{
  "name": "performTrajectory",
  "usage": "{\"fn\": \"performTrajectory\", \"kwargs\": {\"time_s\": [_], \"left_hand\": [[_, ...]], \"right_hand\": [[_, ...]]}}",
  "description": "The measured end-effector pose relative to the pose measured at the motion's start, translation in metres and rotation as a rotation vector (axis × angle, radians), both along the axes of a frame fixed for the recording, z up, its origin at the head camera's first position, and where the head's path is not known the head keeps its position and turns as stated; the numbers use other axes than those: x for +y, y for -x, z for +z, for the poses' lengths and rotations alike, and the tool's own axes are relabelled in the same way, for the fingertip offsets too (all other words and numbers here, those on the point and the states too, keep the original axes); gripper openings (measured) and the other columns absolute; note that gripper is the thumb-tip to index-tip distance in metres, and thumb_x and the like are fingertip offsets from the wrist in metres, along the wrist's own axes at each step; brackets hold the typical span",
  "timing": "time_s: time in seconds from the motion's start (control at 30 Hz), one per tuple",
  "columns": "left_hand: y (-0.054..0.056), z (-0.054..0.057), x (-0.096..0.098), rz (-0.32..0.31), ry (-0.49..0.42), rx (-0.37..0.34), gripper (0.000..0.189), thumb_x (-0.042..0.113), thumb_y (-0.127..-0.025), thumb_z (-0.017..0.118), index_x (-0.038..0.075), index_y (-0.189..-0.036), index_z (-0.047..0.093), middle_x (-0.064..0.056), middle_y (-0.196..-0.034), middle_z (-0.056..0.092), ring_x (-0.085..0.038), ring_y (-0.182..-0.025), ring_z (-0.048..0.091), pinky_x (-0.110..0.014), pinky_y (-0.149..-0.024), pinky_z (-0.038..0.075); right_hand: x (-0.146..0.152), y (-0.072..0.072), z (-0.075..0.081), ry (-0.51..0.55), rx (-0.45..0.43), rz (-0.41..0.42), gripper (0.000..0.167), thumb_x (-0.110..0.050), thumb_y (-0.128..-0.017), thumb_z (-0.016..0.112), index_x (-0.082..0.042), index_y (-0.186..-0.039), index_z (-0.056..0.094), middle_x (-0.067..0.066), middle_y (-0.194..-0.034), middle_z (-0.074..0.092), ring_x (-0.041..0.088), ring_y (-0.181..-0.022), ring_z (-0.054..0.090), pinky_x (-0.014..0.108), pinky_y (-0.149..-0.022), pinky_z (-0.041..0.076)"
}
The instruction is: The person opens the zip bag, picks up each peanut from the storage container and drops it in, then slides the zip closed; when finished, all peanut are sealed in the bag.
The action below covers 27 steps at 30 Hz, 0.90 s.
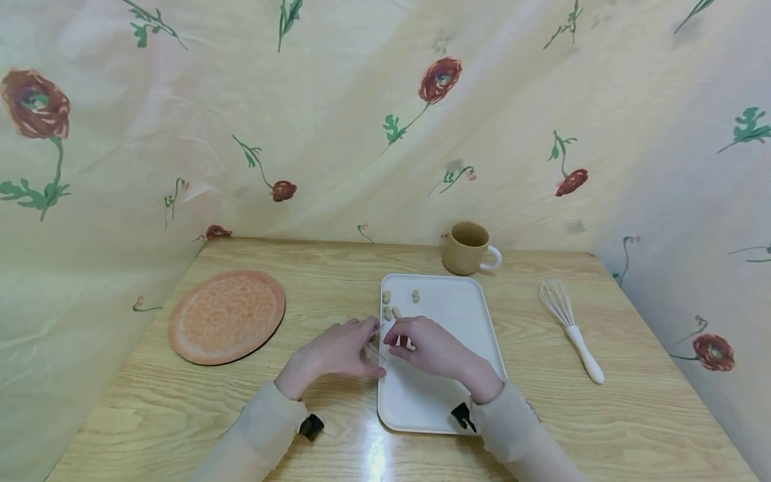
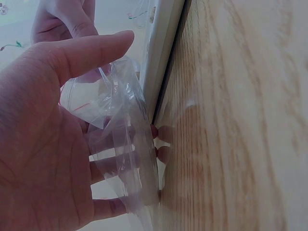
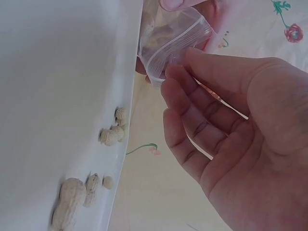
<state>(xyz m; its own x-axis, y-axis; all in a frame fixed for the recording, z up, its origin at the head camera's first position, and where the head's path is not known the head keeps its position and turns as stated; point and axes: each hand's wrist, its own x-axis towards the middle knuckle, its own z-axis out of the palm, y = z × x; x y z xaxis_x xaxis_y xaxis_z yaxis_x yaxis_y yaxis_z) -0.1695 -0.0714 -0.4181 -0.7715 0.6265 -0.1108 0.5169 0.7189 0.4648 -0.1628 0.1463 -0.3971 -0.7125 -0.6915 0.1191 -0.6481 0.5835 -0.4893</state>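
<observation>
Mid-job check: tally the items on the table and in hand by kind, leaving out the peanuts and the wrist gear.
White tray: 1
Clear bag: 1
Mug: 1
Whisk: 1
Round mat: 1
Total: 5

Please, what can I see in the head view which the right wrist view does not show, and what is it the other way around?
Only the head view shows the mug, the whisk, the round mat and the wooden table.

Only the right wrist view shows the palm side of the right grip and, clearly, the ridged zip of the clear bag.

Both show the bag (faintly in the head view), the tray, peanuts, the flowered cloth and at least part of the left grip.
</observation>
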Motion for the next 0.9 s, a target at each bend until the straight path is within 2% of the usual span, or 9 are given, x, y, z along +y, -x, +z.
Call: {"fn": "performTrajectory", "kwargs": {"time_s": [0.23,0.4,0.53,0.73,0.9], "left_hand": [[0.0,0.0,0.0,0.004,0.002,-0.005,0.085,0.058,-0.081,0.074,0.01,-0.145,0.043,-0.007,-0.138,0.058,-0.025,-0.12,0.054,-0.057,-0.098,0.043],[0.0,0.0,0.0,0.007,0.001,-0.01,0.085,0.057,-0.081,0.074,0.009,-0.144,0.043,-0.007,-0.135,0.059,-0.025,-0.117,0.056,-0.056,-0.097,0.044],[0.0,0.001,0.0,0.016,0.0,-0.022,0.084,0.056,-0.081,0.074,0.009,-0.144,0.043,-0.006,-0.134,0.06,-0.025,-0.116,0.056,-0.054,-0.098,0.043],[0.0,0.0,0.0,0.022,-0.002,-0.037,0.085,0.056,-0.082,0.073,0.009,-0.145,0.042,-0.006,-0.136,0.058,-0.024,-0.118,0.055,-0.053,-0.1,0.041],[-0.001,0.0,0.0,0.026,-0.005,-0.048,0.086,0.055,-0.082,0.074,0.009,-0.147,0.041,-0.007,-0.139,0.056,-0.026,-0.123,0.053,-0.056,-0.104,0.038]], "right_hand": [[0.003,0.002,0.003,0.002,-0.023,-0.028,0.012,-0.004,-0.089,0.073,-0.005,-0.101,0.073,-0.006,-0.089,0.067,0.009,-0.079,0.059,0.027,-0.072,0.05],[0.012,0.006,0.003,0.029,-0.037,-0.056,0.013,-0.003,-0.088,0.073,-0.002,-0.102,0.072,-0.003,-0.09,0.068,0.012,-0.08,0.06,0.03,-0.073,0.052],[0.025,0.011,0.005,0.065,-0.037,-0.085,0.012,-0.003,-0.088,0.073,-0.002,-0.101,0.072,-0.003,-0.089,0.068,0.012,-0.079,0.059,0.03,-0.071,0.052],[0.051,0.019,0.009,0.089,-0.011,-0.128,0.015,-0.002,-0.086,0.076,0.0,-0.1,0.071,0.003,-0.09,0.069,0.015,-0.078,0.061,0.038,-0.07,0.054],[0.069,0.021,0.007,0.082,-0.015,-0.134,0.015,-0.001,-0.085,0.076,0.002,-0.097,0.07,0.007,-0.088,0.068,0.017,-0.075,0.061,0.033,-0.069,0.053]]}}
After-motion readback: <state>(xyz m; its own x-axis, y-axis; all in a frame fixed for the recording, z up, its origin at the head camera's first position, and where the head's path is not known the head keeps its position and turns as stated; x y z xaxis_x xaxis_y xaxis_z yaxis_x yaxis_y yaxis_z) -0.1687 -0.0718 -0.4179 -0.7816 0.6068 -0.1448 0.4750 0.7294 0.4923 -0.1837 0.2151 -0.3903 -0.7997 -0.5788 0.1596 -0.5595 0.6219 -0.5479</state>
